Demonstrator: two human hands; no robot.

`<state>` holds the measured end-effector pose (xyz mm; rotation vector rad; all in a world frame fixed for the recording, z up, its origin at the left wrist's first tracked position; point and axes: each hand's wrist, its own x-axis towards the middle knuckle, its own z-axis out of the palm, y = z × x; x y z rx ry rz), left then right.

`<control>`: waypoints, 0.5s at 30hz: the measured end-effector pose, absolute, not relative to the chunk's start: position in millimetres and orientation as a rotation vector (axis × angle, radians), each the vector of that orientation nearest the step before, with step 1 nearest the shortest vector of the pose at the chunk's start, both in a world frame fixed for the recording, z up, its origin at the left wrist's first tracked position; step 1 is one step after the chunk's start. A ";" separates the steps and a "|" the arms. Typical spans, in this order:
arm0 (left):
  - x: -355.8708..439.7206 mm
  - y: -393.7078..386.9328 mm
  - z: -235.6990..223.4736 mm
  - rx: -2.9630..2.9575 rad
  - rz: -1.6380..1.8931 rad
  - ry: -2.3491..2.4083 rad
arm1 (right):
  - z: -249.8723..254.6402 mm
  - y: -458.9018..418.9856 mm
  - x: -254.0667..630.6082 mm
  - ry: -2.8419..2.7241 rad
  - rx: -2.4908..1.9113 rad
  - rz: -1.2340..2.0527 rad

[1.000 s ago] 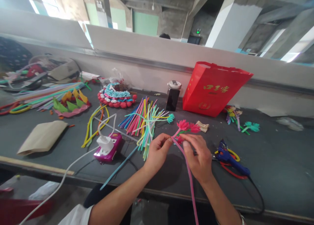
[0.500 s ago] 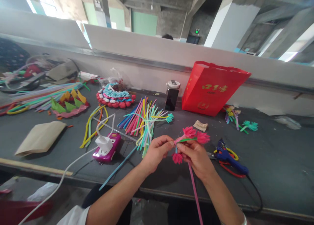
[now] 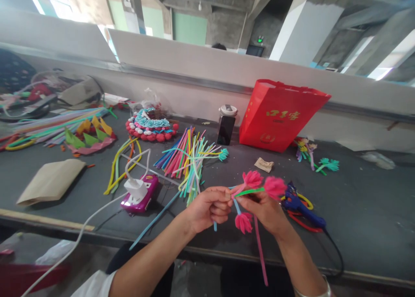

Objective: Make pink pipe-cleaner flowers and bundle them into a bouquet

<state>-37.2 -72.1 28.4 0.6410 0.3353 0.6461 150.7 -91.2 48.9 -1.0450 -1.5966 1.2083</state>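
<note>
Above the table's front part, my left hand is closed, pinching the joined stems of a pink pipe-cleaner flower bunch between thumb and fingertips. Two blooms point up and right, one on a green stem; a third bloom hangs below on a light blue stem. My right hand is closed just right of the joint, its fingers partly hidden behind the blooms. A long pink pipe cleaner hangs down from it. A light blue stem end shows under my left hand.
Behind my hands lies a pile of coloured pipe cleaners. Left of it sits a purple power socket with a white plug and cable. A blue glue gun lies right; a red bag and a phone stand at the back.
The flower bunch has turned and come slightly lower and right; one bloom now hangs beneath the joint. The loose end of the pink pipe cleaner below my right hand looks shorter.
</note>
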 end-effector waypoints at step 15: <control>-24.8 -76.3 12.9 2.116 1.247 1.076 | 27.9 -82.6 127.3 -1.178 -1.242 1.110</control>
